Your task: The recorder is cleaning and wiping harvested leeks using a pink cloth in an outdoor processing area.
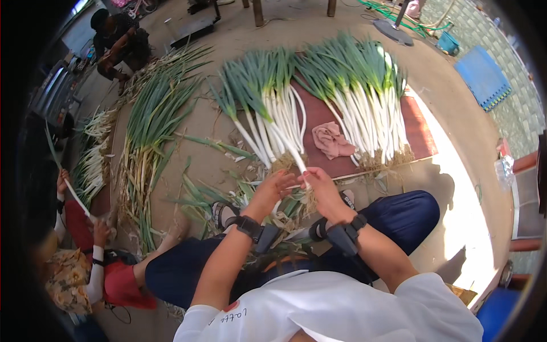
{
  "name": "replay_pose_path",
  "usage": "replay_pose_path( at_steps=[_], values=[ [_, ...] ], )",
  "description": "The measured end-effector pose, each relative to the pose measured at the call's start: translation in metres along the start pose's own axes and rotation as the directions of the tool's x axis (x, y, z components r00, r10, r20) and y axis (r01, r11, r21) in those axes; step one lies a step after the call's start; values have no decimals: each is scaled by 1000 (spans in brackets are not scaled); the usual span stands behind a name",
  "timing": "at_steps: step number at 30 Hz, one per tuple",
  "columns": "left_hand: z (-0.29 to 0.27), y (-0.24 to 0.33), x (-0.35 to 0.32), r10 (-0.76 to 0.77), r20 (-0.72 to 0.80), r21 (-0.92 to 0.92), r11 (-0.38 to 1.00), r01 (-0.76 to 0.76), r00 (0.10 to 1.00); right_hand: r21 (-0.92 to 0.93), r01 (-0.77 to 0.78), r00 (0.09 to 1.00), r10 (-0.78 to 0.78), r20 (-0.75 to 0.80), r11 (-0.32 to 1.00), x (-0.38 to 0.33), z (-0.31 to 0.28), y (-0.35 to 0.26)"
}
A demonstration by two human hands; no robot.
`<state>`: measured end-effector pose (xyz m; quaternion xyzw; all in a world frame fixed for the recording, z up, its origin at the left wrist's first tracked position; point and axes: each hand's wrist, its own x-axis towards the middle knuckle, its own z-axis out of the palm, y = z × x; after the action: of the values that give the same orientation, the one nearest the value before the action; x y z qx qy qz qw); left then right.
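White at the stalk, the leek lies between my hands above my knees, left hand and right hand pinched on its root end, so I'd grip firmly and peel gently to avoid snapping it.

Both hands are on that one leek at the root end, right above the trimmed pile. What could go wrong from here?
1. The left hand and right hand pinch the leek close together at its root end; a hard pull might snap the white stalk.
2. Its green top lies among the left pile of cleaned leeks, so dragging it could disturb that pile.
3. Peeled leaves litter the ground around the sandalled feet, a possible slipping hazard.
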<state>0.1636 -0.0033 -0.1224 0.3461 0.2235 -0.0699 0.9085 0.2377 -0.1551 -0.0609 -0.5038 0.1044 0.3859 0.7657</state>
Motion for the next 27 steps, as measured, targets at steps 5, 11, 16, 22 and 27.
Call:
replay_pose_path(
  at_steps=[5,11,16,22,27],
  values=[
    [44,49,9,107,-79,28,994,-105,991,-266,159,979,-116,168,951,-49,5,-4],
    [62,72,17,114,-10,97,989,-113,993,49,-124,919,96,382,991,-56,9,-82],
    [110,104,7,226,102,86,968,-235,969,247,-267,847,105,521,931,-36,21,-191],
    [73,88,-3,137,95,63,988,-143,986,-53,529,763,-447,466,847,-76,38,-312],
    [56,62,-14,21,16,29,999,-22,1000,346,428,631,-550,546,835,-73,19,-396]
  ],
)
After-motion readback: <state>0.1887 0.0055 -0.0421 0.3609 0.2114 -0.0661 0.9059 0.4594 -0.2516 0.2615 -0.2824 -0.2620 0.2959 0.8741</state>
